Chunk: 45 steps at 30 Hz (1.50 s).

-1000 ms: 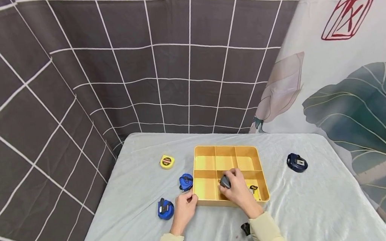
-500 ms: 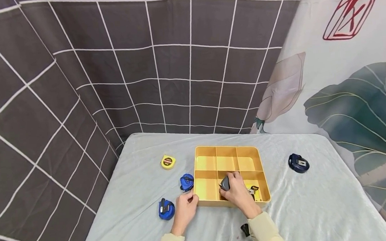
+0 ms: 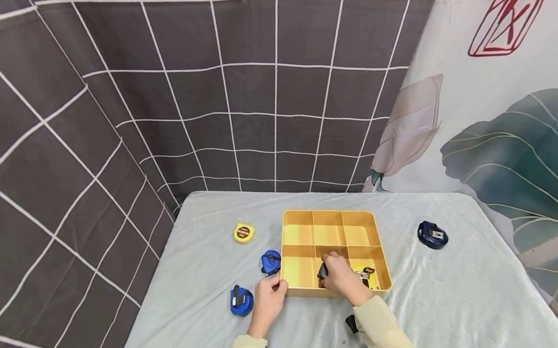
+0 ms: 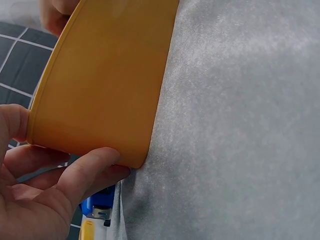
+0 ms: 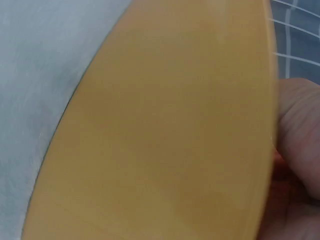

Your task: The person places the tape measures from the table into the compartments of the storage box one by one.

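Note:
My left hand (image 3: 268, 301) grips the near left corner of a yellow divided box (image 3: 313, 292); in the left wrist view its fingers and thumb lie around the box wall (image 4: 105, 80). My right hand (image 3: 343, 278) reaches into the front middle compartment and holds a dark grey tape measure (image 3: 322, 271), mostly covered by the fingers. A yellow and black tape measure (image 3: 373, 281) lies in the front right compartment. In the right wrist view the box wall (image 5: 165, 125) hides what the right hand (image 5: 300, 145) holds.
Two blue tape measures, one (image 3: 270, 262) beside the box and another (image 3: 241, 301) nearer me, lie on the left. Behind them is a yellow tape measure (image 3: 244, 233). A dark blue tape measure (image 3: 432, 235) lies on the grey cloth (image 3: 465, 290) at the right.
My right hand has sunk lower into the front middle compartment with the dark grey tape measure, which shows less now. The left hand has stayed at the box corner.

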Motion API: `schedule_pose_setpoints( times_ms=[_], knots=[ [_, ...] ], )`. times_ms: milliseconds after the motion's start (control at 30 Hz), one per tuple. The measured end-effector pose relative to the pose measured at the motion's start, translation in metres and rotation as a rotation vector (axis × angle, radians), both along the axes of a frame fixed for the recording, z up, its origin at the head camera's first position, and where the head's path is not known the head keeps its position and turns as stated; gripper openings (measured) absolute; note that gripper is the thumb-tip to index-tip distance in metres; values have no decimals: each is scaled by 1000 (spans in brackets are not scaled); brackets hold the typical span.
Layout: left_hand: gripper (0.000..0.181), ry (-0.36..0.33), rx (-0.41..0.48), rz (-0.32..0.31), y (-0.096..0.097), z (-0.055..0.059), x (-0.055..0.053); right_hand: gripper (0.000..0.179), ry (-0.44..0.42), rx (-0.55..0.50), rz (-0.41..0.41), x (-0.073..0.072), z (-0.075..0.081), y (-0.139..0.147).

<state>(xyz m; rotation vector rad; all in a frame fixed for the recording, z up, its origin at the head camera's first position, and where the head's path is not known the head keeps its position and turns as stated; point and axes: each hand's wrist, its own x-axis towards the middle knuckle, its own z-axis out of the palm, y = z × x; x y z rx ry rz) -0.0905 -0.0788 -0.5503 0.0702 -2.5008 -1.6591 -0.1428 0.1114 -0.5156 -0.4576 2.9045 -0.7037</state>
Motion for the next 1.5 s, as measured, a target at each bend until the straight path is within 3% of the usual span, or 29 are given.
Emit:
schedule_pose_setpoints(
  times_ms=[333,633,1200,1400,1500],
  knots=[
    [29,-20,-19,-18,0,-1,2,33,-84,-40,-77,-2,-15,-2],
    [30,-22,-19,-13,2,-2,-2,25,-249,-59,-155,-8,-14,-1],
    [31,-36,14,18,1,-1,-6,12,-253,-47,-135,-16,-11,-4],
    [30,-25,14,19,1,-2,-6,32,-214,-66,-130,-13,-7,-3],
    [31,-28,20,19,1,-3,-4,39,-154,-108,-96,-9,1,-1]
  ],
)
